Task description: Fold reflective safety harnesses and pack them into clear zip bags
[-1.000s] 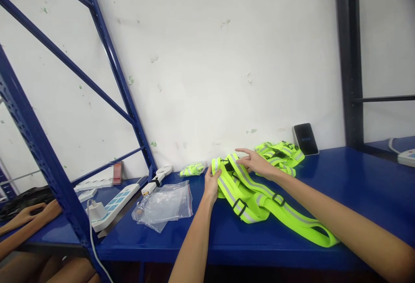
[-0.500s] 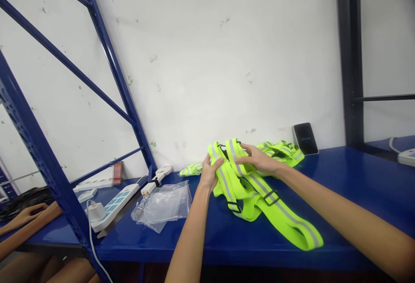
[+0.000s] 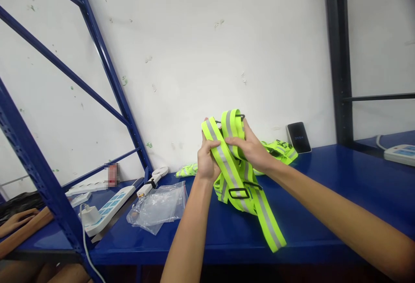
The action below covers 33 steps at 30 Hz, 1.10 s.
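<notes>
Both hands hold a bundle of neon yellow-green straps (image 3: 228,164) with grey reflective stripes and black buckles, raised over the blue table. My left hand (image 3: 207,159) is closed on the left strap, thumb across its front. My right hand (image 3: 253,146) grips the folded loops on the right, with its thumb in front and fingers behind. One strap end hangs down toward the table's front edge. Behind my right hand lies another neon strap pile (image 3: 283,151), and a smaller neon bundle (image 3: 187,170) rests by the wall.
Clear plastic bags (image 3: 158,207) lie on the blue table (image 3: 330,188) at the left, near a small white fan (image 3: 159,173) and a power strip (image 3: 112,209). A phone (image 3: 298,137) leans at the back right. Another person's hand (image 3: 19,220) shows beyond the blue post.
Both hands have lifted the straps higher. The long loop that stretched to the right along the table has drawn in and now hangs steeper below the hands.
</notes>
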{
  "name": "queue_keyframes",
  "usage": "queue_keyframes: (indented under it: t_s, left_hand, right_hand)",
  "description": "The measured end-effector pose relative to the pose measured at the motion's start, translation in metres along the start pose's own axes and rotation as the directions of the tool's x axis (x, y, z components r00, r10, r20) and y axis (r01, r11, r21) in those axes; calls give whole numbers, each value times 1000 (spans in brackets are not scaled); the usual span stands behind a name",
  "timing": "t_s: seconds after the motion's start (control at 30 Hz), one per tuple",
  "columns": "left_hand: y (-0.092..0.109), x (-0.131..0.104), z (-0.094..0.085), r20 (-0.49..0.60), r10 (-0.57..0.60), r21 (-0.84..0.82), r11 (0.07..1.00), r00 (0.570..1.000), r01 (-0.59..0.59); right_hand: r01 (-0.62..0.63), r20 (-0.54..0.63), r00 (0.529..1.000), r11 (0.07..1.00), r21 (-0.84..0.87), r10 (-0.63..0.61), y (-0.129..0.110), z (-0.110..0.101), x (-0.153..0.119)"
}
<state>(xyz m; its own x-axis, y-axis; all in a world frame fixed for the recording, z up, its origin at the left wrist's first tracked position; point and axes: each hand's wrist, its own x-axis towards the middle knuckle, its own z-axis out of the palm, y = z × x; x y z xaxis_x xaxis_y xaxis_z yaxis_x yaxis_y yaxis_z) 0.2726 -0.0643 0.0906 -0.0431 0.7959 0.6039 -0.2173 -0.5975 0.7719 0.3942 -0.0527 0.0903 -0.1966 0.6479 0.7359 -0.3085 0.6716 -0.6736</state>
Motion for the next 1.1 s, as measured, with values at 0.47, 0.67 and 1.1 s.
queue_keyframes:
  t_s: [0.47,0.67,1.1]
  left_hand:
    - [-24,14,-18,63,79,220,971,995,-92]
    - [-72,-4,-9,139,-111,49,993,984,105]
    - [-101,-30,-21,345,-490,-245,776,800,581]
  right_hand:
    - [-243,59,969,893,380,239,22,-5,0]
    - [-184,-234,915,857,481,328,41,-5,18]
    - [-271,-388,858,938,217,337,66,-9,15]
